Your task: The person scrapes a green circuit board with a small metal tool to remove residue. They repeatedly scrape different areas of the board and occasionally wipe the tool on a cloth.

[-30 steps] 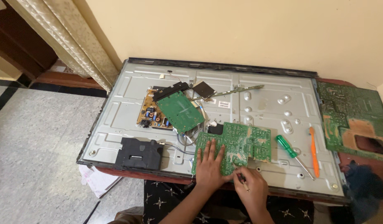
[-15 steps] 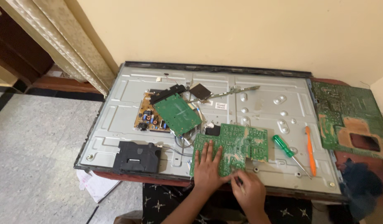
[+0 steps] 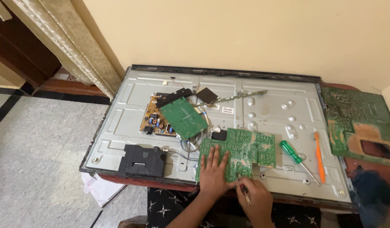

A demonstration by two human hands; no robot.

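A green circuit board lies on the near part of a large grey metal panel. My left hand presses flat on the board's near left part, fingers spread. My right hand is closed around a thin dark-handled tool whose tip touches the board's near edge. Behind them a second green board rests tilted over a yellow-brown board.
A green-handled screwdriver and an orange tool lie on the panel to the right. A black box sits at the near left. Another large green board lies off the panel's right side. A curtain hangs at the far left.
The view has shifted slightly. My right hand has moved a little left, toward the board's near edge with the tool. My left hand stays pressed on the board.
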